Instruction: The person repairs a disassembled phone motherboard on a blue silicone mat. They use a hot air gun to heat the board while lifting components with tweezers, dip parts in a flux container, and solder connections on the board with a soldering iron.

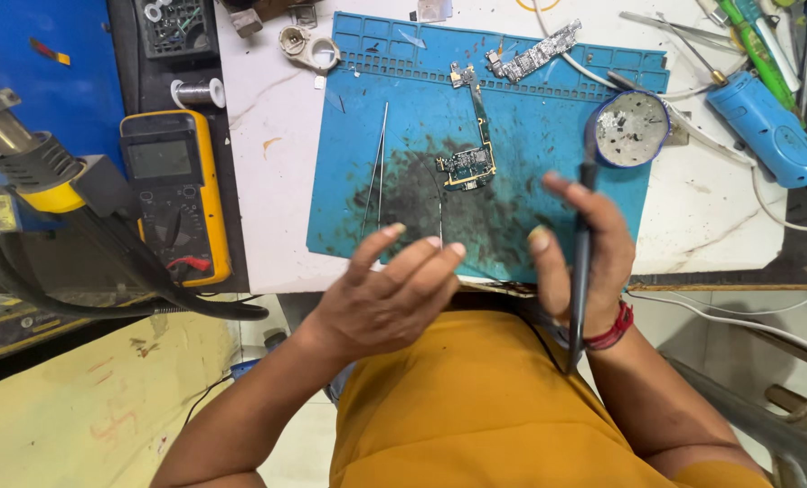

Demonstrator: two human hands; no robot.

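Stained blue work mat (530, 99) on a white bench (259, 126), scorched dark near the front edge. Nearest, left hand (381, 303) empty with fingers spread loose, right hand (584, 258) closed around a slim dark tool (582, 271) held upright, ready for fine work. Farther back, tweezers (378, 163), small circuit board (468, 163) mid-mat, round tin (631, 128), yellow meter (173, 194) off left.

Mat centre: the circuit board (468, 165) lies mid-mat on the blue work mat (548, 126), bare mat all round it.
Left approach: tweezers (375, 167) lie lengthwise between the mat's left edge and the board.
Right approach: round tin (630, 127) sits on the mat's right edge.
Far edge: a second board strip (534, 51) lies there.
Near edge: left hand (385, 294) and right hand (584, 258) with its dark tool (581, 271) hover over it.
Left of mat: yellow multimeter (173, 194) well apart.
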